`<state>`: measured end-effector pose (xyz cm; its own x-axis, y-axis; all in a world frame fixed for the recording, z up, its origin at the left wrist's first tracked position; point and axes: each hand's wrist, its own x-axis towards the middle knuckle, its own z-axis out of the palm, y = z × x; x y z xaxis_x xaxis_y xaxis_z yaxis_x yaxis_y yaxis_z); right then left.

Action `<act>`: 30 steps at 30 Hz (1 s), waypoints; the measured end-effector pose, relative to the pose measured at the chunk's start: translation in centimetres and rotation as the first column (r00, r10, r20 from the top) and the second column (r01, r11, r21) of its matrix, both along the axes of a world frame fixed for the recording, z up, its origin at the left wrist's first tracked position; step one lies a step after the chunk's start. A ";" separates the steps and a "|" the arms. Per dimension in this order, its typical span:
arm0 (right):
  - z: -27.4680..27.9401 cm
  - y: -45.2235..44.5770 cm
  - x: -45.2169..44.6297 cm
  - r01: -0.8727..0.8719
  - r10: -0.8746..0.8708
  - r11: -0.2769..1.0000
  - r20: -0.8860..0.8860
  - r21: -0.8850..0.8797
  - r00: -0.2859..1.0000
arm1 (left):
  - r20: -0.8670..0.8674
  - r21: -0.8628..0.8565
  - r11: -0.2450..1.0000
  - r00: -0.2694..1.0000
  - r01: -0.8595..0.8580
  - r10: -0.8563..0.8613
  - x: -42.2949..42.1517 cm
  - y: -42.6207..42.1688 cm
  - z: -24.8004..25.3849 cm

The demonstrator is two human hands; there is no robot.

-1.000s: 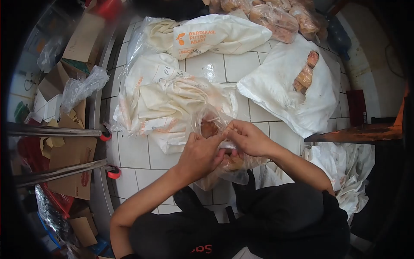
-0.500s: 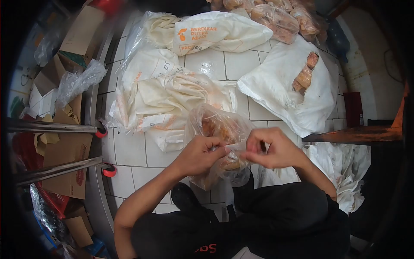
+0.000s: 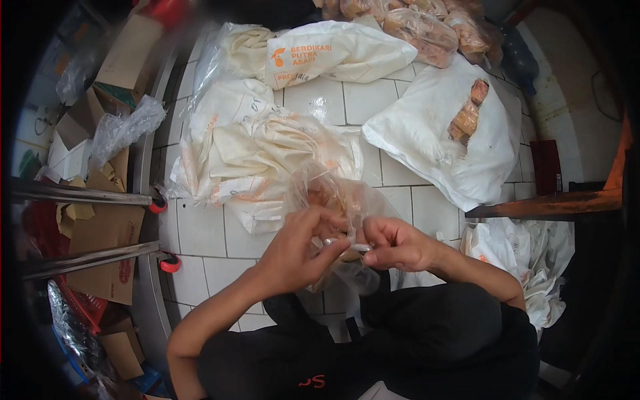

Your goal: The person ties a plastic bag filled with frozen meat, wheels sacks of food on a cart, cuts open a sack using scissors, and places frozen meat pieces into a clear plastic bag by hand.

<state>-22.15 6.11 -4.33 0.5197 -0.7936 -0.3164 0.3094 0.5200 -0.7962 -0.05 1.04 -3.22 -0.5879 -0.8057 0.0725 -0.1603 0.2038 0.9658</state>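
A clear plastic bag (image 3: 309, 180) with orange-brown pieces inside stands on the tiles between my feet. My left hand (image 3: 308, 243) pinches a twisted whitish strip of its plastic between thumb and fingers. On the other side my right hand (image 3: 399, 245) is closed on the far end of the same strip, thumb against the curled fingers. The strip runs level across the front of the bag. My hands hide part of the bag and its contents.
Cream woven sacks (image 3: 267, 150) lie crumpled just beyond the bag. A full white sack (image 3: 427, 133) with a torn opening lies to the right. Filled plastic bags (image 3: 420, 33) are piled at the back. Metal rack legs (image 3: 87, 193) and cardboard boxes (image 3: 107, 247) stand at left.
My right hand has come lower and nearer to my left hand, its fingers now curled toward the strip. My left hand has turned and dropped slightly. The strip now stretches level between them.
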 end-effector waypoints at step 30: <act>0.0 -2.6 -2.0 -0.598 0.059 0.785 -0.943 -0.159 0.328 | 0.451 0.468 0.863 0.789 0.190 -0.418 5.3 -6.3 -3.7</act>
